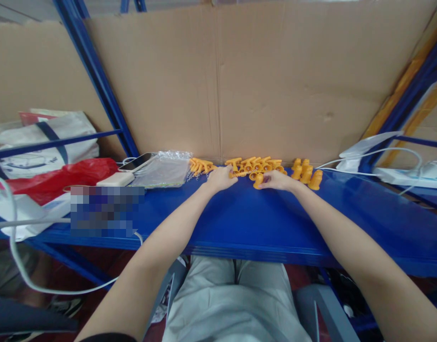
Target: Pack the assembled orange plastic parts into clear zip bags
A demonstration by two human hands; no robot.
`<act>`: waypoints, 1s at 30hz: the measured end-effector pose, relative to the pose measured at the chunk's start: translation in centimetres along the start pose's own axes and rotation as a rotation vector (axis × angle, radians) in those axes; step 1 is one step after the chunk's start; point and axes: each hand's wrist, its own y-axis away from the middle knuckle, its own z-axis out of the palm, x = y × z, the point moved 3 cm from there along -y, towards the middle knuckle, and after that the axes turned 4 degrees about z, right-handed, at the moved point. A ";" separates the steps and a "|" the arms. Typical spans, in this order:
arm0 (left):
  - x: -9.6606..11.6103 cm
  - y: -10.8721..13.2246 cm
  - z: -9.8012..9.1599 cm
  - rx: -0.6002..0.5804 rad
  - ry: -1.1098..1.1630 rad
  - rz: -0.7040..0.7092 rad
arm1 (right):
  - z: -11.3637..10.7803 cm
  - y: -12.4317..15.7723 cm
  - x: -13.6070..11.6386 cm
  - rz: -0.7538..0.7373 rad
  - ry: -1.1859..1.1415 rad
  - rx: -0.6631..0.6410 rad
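My left hand is closed at the back of the blue table, its fingers on a small orange corkscrew handle that they partly cover. To its right, my right hand pinches an orange bell-shaped piece, upright or nearly so, at the table surface. Behind both hands lies a pile of orange plastic pieces, several with round open ends facing me. Left of my left hand are orange handles with metal spirals. Several orange bodies stand in a group beyond my right wrist.
Cardboard walls the back of the blue table. At left lie clear plastic bags, a phone, a white box, a red bag and white cables. A white power strip sits at right.
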 end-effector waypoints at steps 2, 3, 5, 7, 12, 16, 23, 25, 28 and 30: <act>-0.1 -0.1 0.0 0.002 0.001 0.001 | 0.4 -0.2 -0.1 -0.032 0.005 0.063; -0.2 -0.1 0.1 0.003 0.002 0.001 | 0.5 -0.2 -0.2 -0.046 0.012 0.099; -0.2 -0.1 0.1 0.002 0.008 0.005 | 0.4 -0.2 -0.6 -0.066 0.041 0.161; -0.2 -0.1 0.1 0.000 0.014 0.009 | 0.3 0.0 -1.1 -0.069 0.080 0.193; -0.3 -0.1 0.2 0.001 0.020 0.011 | 0.0 0.4 -1.8 0.009 0.177 0.212; -0.3 -0.1 0.1 0.013 0.020 0.004 | -0.3 0.7 -1.9 0.081 0.313 0.236; -0.1 0.0 0.2 0.003 0.017 0.026 | -0.4 1.0 -2.1 0.055 0.408 0.253; -0.2 0.0 0.2 -0.003 0.011 0.025 | -0.5 1.0 -2.3 0.035 0.417 0.258; -0.3 -0.1 0.2 -0.008 -0.007 0.027 | -0.7 1.1 -2.4 0.024 0.427 0.276; -0.5 -0.2 0.2 -0.003 -0.018 0.034 | -0.8 1.2 -2.4 0.028 0.427 0.288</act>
